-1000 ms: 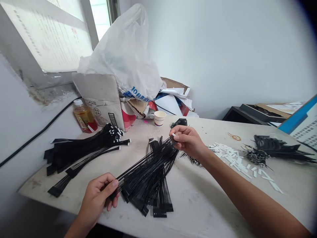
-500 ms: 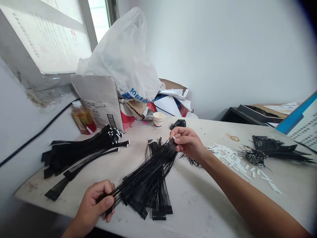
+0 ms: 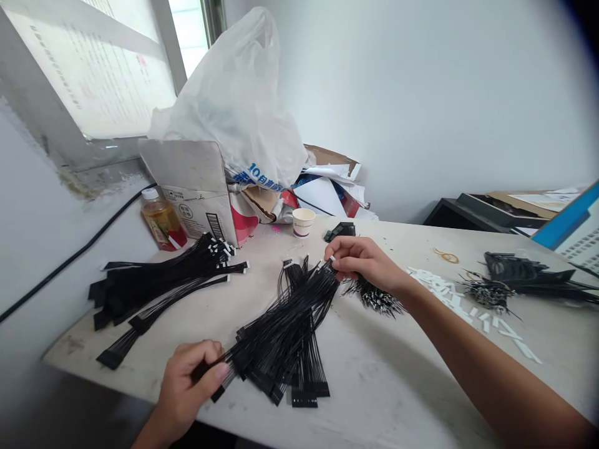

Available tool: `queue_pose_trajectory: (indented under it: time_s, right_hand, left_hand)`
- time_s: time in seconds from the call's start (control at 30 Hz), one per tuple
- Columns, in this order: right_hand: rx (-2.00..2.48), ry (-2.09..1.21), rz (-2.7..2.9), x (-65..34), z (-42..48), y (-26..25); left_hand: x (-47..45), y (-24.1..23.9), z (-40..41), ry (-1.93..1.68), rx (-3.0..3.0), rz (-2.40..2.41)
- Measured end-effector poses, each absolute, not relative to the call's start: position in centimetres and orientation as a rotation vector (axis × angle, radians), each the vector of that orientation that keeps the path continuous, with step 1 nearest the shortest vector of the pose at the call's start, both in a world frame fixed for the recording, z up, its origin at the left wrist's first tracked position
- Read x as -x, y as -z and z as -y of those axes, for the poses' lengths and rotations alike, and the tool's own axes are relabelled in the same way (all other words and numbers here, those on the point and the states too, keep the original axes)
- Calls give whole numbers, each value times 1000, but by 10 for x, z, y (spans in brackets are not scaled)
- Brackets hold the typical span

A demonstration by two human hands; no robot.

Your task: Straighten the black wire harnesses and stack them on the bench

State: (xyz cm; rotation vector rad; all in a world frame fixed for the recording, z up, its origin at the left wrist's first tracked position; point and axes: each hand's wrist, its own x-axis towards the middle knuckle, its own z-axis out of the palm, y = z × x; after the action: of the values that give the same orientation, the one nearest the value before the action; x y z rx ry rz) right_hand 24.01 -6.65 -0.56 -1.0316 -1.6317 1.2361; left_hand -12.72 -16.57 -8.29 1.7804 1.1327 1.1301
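Left hand (image 3: pixel 187 383) has come down toward the counter's (image 3: pixel 374 386) near edge since a second ago; right hand (image 3: pixel 360 259) barely moved. Cable (image 3: pixel 233 358) between them lies over the black bundle (image 3: pixel 290 324), mid-counter, one end toward the near edge. Left hand pinches the wires just above the black connector (image 3: pixel 218 394); right hand pinches the white connector (image 3: pixel 333 258). To do it well, I'd grip by the connectors so the wire joints take no load, keep wires flat and parallel, use light tension only, and square the white end with its neighbours. Main risk: snagging a strand underneath.

Hard to make out: right hand covers most of the white connector, left hand part of the black one. Mid-run the cable merges with the bundle: no wire count, and same cable in both hands is my best read only. Loose wire ends (image 3: pixel 374 293) sit partly behind my right hand; my forearm (image 3: pixel 472 355) cuts across the white strips (image 3: pixel 437 285) toward the counter's right. Cable stack (image 3: pixel 145 290) by the left edge overlaps too much to count. Black pieces (image 3: pixel 340 231) near the far edge: half hidden, can't identify.
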Motion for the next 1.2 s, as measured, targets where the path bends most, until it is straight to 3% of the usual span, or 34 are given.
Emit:
queue_pose_trajectory:
  time_s: [0.17, 0.4, 0.63, 0.8, 0.97, 1.2]
  right_hand:
    - [1187, -1112, 1706, -234, 61, 12]
    - [1356, -973, 1845, -243, 49, 22]
    - [1541, -391, 2149, -243, 46, 34]
    - [1574, -242, 2169, -242, 49, 35]
    - [1423, -177, 2175, -214, 59, 28]
    - [1188, -111, 2687, -109, 48, 21]
  left_hand:
    - [116, 79, 171, -983, -2244, -1159]
    - [105, 79, 170, -1034, -2096, -1419]
    - [102, 73, 167, -1005, -1956, -1541]
    - [119, 71, 156, -1162, -1913, -1638]
    - [153, 71, 139, -1474, -2059, -2047]
    - [201, 70, 117, -1611, -1982, -2421]
